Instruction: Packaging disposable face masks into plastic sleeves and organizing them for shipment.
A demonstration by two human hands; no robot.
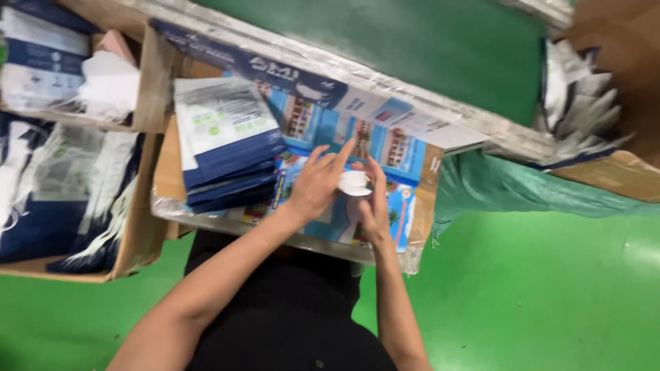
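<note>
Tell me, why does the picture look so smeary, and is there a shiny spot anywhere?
In the head view everything is motion-blurred: the left hand, the right hand and the small white thing between them have soft edges, and the stack of blue-and-white packets is smeared too. A pale glare sits on the green floor at the right. The scene looks tilted.

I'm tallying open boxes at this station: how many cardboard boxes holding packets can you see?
3. One cardboard box at left, one at upper left, and one at upper right beyond the green table. More may lie outside the frame.
</note>
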